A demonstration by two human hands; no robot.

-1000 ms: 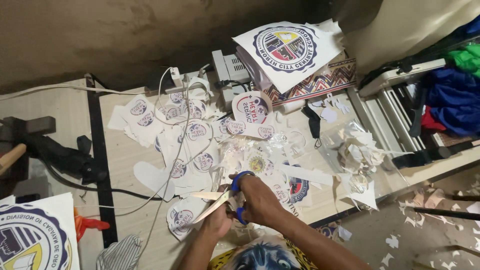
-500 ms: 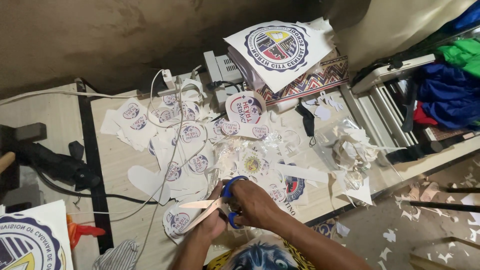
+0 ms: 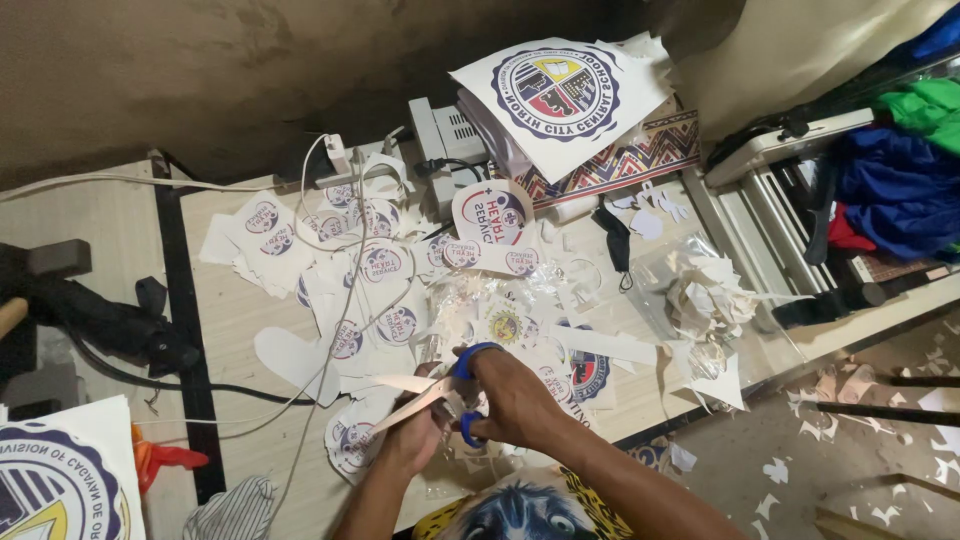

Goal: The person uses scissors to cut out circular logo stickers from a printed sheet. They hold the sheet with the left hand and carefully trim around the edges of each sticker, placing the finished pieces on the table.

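Observation:
My right hand (image 3: 515, 400) grips blue-handled scissors (image 3: 440, 392), blades pointing left and partly apart. My left hand (image 3: 415, 432) holds a white paper piece with a round printed emblem (image 3: 355, 440) just under the blades. Many similar cut-out emblem stickers (image 3: 385, 265) lie spread over the wooden tabletop (image 3: 235, 310) ahead of my hands. A large sheet with a big round seal (image 3: 560, 95) rests on a stack at the back.
White cables (image 3: 310, 330) trail across the table; a black cable and dark tool (image 3: 110, 325) lie at left. Paper scraps in a clear bag (image 3: 705, 300) sit right, near a metal rack with coloured cloth (image 3: 900, 180). Another printed sheet (image 3: 60, 480) lies at bottom left.
The view has shifted slightly; my hands and scissors stay over the same sticker piece, with the blades working along its edge.

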